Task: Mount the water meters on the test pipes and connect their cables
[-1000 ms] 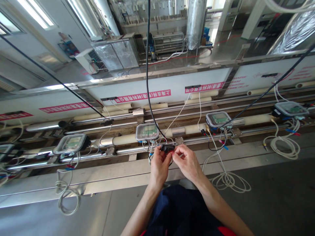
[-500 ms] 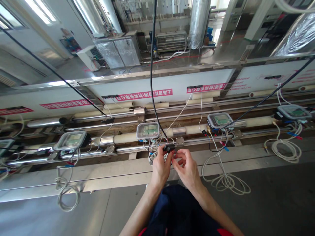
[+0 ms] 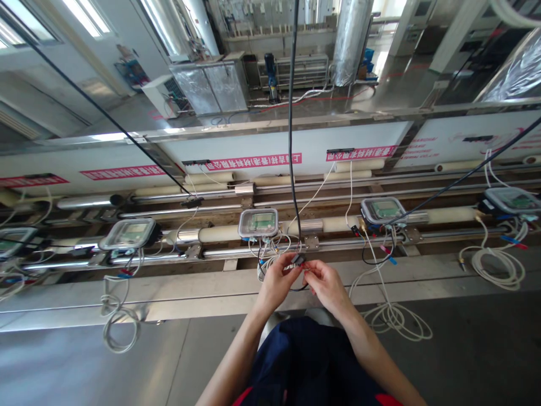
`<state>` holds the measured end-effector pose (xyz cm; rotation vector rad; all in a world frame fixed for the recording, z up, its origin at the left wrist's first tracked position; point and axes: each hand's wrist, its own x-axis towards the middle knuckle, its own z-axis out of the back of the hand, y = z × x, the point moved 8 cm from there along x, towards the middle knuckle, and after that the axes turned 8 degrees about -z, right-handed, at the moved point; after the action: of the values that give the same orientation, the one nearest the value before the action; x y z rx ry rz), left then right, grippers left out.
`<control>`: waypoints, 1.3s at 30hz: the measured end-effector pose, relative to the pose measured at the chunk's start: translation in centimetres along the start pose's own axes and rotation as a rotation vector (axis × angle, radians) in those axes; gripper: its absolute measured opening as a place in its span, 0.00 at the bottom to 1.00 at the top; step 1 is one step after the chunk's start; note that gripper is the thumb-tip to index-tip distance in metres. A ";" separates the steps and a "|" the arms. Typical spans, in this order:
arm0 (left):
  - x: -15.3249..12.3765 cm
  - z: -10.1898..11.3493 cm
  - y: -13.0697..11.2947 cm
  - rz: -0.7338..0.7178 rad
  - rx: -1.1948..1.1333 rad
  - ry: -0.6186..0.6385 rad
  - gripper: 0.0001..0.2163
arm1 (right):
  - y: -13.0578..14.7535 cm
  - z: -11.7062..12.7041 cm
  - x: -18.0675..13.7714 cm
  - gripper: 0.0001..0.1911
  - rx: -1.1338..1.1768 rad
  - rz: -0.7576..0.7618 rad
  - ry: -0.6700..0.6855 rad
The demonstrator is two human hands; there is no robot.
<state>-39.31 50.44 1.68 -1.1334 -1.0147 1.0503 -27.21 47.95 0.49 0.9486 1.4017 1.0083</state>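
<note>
Over the steel surface (image 3: 203, 293), just before the clear-lidded meter (image 3: 258, 223), the hanging cable (image 3: 291, 141) is ended by a black connector (image 3: 297, 260). The connector is pinched in the left hand (image 3: 276, 279), and a red-tipped lead (image 3: 306, 265) is pinched in the right hand (image 3: 327, 285). Mating is judged to be in hand, and fine alignment is called for. The connector's long axis is laid roughly left-right, slightly tilted, and its end is turned toward the right hand.

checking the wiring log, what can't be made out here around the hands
Head view, connector: mostly covered by fingertips of the left hand; pins too small.
Head view, right hand: what it pinches is hidden by its own fingers.
Head view, meter: display too small to read.
Head view, cable: top cut off by the upper edge.
</note>
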 end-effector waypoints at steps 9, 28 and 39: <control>-1.0 -1.1 1.6 0.285 -0.411 0.049 0.13 | -0.3 -0.1 0.3 0.07 0.042 -0.045 0.042; -1.1 -0.6 1.8 0.275 -0.360 -0.075 0.15 | -1.1 0.6 0.6 0.15 -0.020 -0.058 0.030; -0.8 -0.3 1.6 0.209 -0.238 -0.092 0.12 | -1.9 1.0 0.9 0.18 -0.090 -0.051 0.071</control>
<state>-39.37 49.80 -0.04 -1.4198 -1.1344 1.1780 -26.30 48.26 -1.57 0.8137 1.4202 1.0666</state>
